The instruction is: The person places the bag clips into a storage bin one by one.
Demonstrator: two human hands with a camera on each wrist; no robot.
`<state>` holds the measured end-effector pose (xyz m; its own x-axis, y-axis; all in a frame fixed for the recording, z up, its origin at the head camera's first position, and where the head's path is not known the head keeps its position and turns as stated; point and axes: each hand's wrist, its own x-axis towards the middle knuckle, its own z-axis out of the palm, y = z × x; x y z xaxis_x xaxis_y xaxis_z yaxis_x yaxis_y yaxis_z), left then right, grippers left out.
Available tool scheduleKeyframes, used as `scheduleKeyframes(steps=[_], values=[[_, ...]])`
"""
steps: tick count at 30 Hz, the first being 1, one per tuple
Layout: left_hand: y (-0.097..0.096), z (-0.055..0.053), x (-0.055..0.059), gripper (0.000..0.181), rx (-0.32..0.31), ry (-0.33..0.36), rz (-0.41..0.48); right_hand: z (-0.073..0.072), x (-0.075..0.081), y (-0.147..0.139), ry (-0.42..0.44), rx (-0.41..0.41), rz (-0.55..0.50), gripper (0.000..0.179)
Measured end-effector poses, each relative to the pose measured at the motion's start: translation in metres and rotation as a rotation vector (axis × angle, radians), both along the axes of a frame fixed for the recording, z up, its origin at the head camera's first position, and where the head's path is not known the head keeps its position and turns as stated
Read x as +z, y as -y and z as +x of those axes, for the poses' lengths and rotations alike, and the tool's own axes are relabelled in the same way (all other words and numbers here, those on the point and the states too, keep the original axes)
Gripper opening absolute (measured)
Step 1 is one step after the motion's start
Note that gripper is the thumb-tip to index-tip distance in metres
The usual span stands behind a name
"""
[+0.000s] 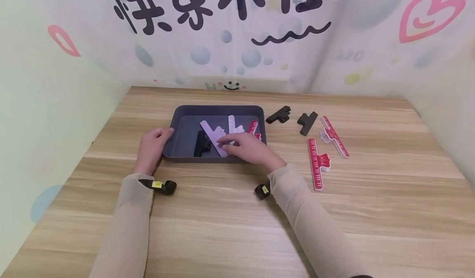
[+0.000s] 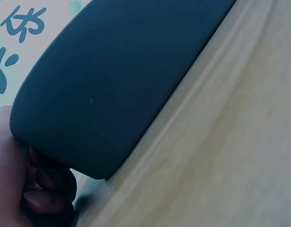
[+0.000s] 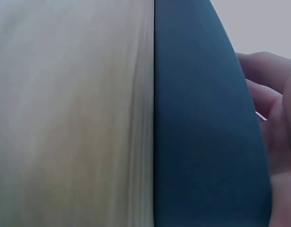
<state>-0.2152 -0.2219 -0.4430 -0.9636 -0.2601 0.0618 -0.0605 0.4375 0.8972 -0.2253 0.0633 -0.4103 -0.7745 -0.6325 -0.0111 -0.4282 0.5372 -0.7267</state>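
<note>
Lilac clip (image 1: 209,130) under right grip (image 1: 246,147), cannot tell if held; left grip (image 1: 151,146) clasps tray (image 1: 182,160).

Beige sleeves (image 1: 128,228), black wrist cameras (image 1: 170,187)

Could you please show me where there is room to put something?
The table is bare between the sleeves, in front of the tray, and right of the loose red clips. The tray itself is bare left of its black clip. Its right half is crowded with other clips and the right hand.
</note>
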Motion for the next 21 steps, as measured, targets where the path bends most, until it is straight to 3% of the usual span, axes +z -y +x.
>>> scheduleKeyframes(steps=[4, 7, 15, 21], values=[[0.0, 0.001, 0.0, 0.052, 0.002, 0.003, -0.002, -0.002, 0.002, -0.004, 0.1, -0.026, -0.135, 0.029], [0.0, 0.0, 0.0, 0.052, -0.004, 0.006, -0.006, -0.003, 0.003, -0.008, 0.113, -0.043, -0.194, 0.029], [-0.001, -0.002, -0.001, 0.051, -0.005, 0.002, -0.003, -0.006, 0.008, -0.016, 0.081, -0.056, -0.202, 0.029], [0.001, -0.002, -0.001, 0.052, 0.0, 0.003, -0.004, -0.011, 0.013, -0.03, 0.144, -0.075, -0.232, 0.032]])
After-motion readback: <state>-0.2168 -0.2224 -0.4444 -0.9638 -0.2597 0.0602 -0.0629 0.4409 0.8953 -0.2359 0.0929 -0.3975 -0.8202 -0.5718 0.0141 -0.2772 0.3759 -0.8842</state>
